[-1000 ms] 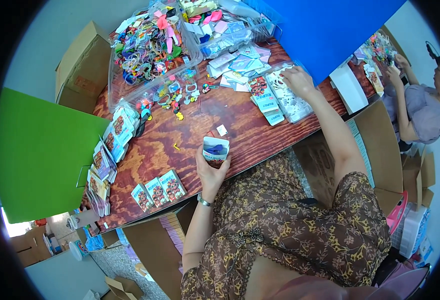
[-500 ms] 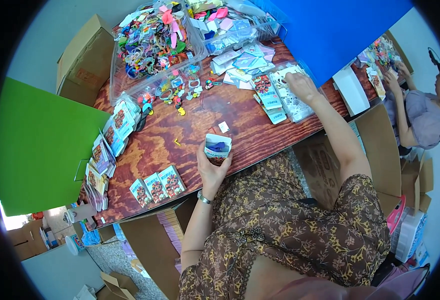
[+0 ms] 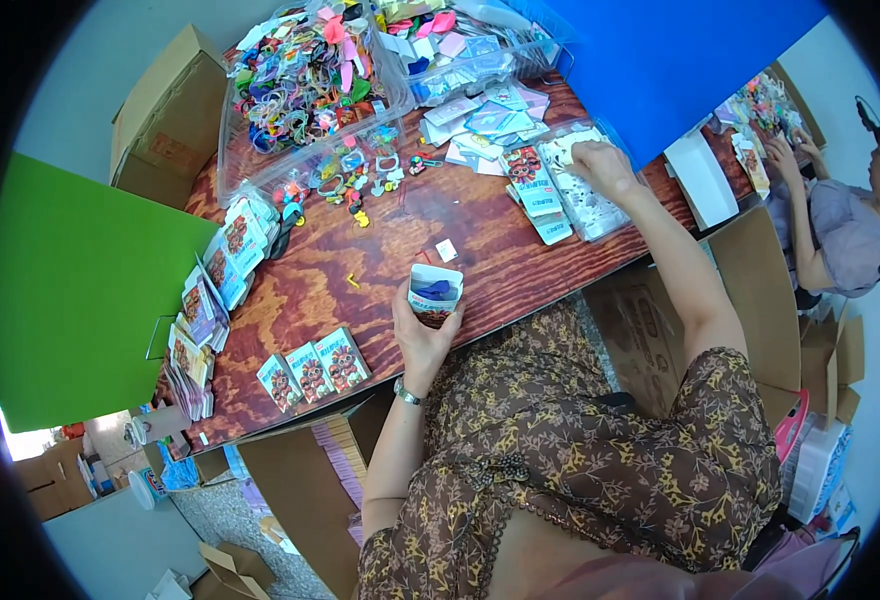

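At the table's near edge my left hand (image 3: 418, 338) is closed around a small open-topped printed box (image 3: 434, 304). A purple piece (image 3: 434, 289) lies inside it. Out to the right, my right hand (image 3: 606, 172) reaches over a shallow clear tray (image 3: 600, 232) of small black-and-white pieces. Its fingers are curled together on them, and anything they pinch is too small to make out. Several printed boxes (image 3: 528, 178) rest against the tray's left side. Beyond my left hand lies a little white square (image 3: 446, 250).
Three filled-looking boxes (image 3: 312, 372) stand at the left front. A row of flat cartons (image 3: 228, 272) runs along the green panel (image 3: 90, 300). Clear bins (image 3: 312, 152) of colourful trinkets and loose cards (image 3: 490, 125) occupy the back. A co-worker (image 3: 835, 220) sits beyond the blue panel (image 3: 660, 70).
My right hand has shifted very slightly over the tray, its fingers more curled. My left hand keeps the box in nearly the same place. The co-worker's hands have moved.
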The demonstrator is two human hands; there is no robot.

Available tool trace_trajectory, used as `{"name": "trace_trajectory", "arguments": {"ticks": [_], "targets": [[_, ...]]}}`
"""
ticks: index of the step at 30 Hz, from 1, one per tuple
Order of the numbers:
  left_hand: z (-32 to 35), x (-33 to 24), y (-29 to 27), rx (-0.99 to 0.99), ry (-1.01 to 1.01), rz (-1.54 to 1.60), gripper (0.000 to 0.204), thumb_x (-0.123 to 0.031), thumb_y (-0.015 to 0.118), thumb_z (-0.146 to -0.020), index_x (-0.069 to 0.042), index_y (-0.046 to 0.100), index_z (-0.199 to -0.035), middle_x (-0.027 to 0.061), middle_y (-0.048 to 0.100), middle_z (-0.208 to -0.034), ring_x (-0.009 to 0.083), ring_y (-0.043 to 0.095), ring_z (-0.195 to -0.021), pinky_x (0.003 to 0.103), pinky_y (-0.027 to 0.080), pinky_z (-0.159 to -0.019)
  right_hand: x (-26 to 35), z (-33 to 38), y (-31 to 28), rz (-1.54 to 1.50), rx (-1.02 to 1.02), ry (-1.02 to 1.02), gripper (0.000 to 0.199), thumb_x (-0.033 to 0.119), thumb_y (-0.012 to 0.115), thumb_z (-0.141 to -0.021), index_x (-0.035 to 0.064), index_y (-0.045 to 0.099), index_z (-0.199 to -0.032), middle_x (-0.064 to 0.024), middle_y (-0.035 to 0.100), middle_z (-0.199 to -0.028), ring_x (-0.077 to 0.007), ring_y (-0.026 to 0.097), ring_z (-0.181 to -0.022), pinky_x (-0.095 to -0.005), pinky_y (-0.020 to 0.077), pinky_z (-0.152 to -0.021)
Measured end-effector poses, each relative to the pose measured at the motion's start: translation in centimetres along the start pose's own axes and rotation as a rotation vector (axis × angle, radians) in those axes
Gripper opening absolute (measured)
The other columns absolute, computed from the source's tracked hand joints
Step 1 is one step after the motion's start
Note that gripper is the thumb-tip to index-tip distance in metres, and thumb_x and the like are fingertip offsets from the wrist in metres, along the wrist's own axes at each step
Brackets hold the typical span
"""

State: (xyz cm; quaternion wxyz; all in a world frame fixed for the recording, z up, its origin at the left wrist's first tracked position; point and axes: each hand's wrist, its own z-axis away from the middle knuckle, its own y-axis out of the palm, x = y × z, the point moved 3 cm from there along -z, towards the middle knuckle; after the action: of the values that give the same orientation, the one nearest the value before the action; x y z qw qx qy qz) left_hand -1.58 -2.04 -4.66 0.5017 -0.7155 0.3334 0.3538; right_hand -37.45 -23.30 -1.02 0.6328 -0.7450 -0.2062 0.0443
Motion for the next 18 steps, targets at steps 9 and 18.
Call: {"name": "trace_trajectory", "arguments": {"ticks": [9,18], "targets": [[0.1,0.1,0.2,0.018,-0.069,0.118,0.075,-0.021,0.089,-0.074,0.002,0.05,-0.133,0.0169,0.061,-0.119,0.0292,0.063,-0.107,0.04,0.051,-0.092,-1.0,0.2,-1.3,-0.16,0.299,-0.049,0.019,0.023,0.068,-0.091,0.0048,0.066,-0.09,-0.019,0.069,-0.088,-0.0394,0.066,-0.087,-0.0479,0.0507,-0.075],[0.2,0.7,0.1,0.024,-0.121,0.116,0.074,-0.019,0.089,-0.074,0.002,0.049,-0.133,0.0163,0.061,-0.119,0.0275,0.063,-0.107,0.039,0.051,-0.092,0.3,3.3,-6.3,-0.289,0.366,0.01,0.012,0.013,0.061,-0.095,0.0063,0.062,-0.106,-0.0154,0.068,-0.082,-0.0341,0.067,-0.076,-0.0437,0.0504,-0.071]]}}
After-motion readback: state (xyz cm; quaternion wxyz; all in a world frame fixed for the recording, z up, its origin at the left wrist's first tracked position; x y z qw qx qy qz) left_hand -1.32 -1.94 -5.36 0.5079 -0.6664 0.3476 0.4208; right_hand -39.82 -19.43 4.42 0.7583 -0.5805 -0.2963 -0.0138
